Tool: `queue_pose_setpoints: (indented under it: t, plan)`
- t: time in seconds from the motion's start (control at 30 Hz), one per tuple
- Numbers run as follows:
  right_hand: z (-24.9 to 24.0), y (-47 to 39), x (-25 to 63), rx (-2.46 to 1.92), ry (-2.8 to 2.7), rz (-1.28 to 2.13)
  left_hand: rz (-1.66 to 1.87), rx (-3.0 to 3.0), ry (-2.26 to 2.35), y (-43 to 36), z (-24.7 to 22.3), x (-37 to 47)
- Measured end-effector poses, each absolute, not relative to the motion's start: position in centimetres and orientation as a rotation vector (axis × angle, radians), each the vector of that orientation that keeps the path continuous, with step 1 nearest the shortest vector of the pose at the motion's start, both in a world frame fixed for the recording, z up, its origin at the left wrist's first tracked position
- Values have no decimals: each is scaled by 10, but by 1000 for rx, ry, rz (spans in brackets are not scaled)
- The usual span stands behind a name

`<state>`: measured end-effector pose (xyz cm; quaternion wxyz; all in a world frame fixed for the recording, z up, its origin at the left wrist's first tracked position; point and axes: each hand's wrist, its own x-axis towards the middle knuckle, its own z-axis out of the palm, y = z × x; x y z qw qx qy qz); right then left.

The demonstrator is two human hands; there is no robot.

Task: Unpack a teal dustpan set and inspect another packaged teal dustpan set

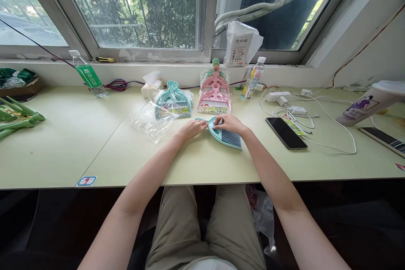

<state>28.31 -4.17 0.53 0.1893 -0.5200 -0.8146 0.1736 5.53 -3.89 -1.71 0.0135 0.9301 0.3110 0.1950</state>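
On desk (95, 143): hands on teal dustpan (226, 136).

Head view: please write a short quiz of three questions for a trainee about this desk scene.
1. True or false: both hands touch the teal dustpan set.
2. Which lies just right of it? A) black phone B) pink sets C) empty plastic bag
3. Fill in: the left hand and right hand meet at its ____.

Key: 1 true; 2 A; 3 handle.
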Motion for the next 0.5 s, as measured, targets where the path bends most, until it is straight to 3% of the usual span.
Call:
queue_pose_setpoints:
  t: [0.17, 0.33, 0.5]
  plan:
    - [9, -47, 276, -1474, -2188, 433, 721, 2862, 977, -36, -18, 55]
    - [13, -52, 261, -1563, -1887, 225, 1373, 2197, 1104, -41, -7, 69]
    - [10, -52, 249, -1576, -1740, 196, 1012, 1324, 826, -56, -2, 89]
